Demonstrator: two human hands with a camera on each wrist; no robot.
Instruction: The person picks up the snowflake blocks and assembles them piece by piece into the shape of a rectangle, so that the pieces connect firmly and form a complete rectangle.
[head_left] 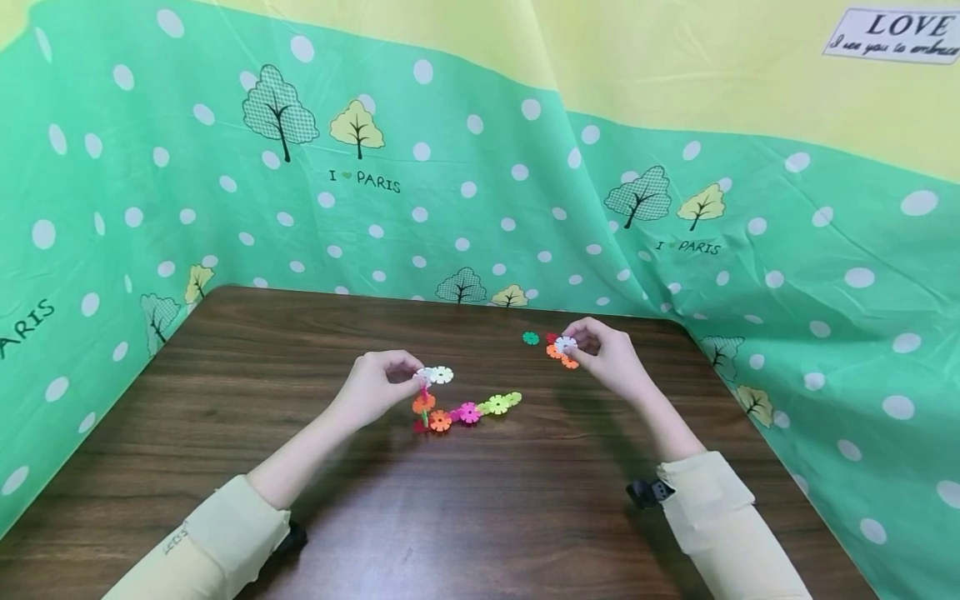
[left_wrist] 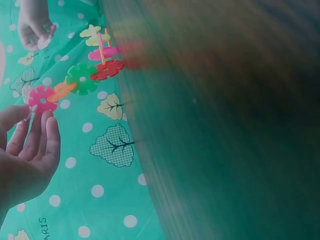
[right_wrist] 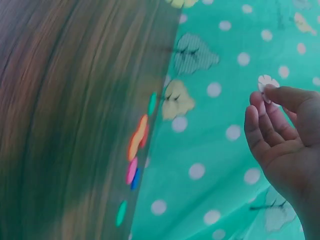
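Note:
My left hand (head_left: 375, 387) pinches one end of a chain of notched, flower-shaped plastic discs, near a white disc (head_left: 442, 375). From there the chain drops through orange, green and red pieces and bends right through an orange disc (head_left: 440, 421) and a pink disc (head_left: 469, 412) to yellow-green ones (head_left: 498, 405). In the left wrist view the fingers are at a pink disc (left_wrist: 43, 99). Farther right, my right hand (head_left: 607, 358) holds a single white disc (right_wrist: 267, 82) between thumb and fingers, above loose discs.
Loose discs lie at the table's far right: a green disc (head_left: 531, 337), orange discs (head_left: 553, 351), and, in the right wrist view, a pink disc (right_wrist: 131, 171) and a blue disc (right_wrist: 135, 178). A green dotted curtain (head_left: 465, 208) hangs around the brown wooden table (head_left: 487, 517).

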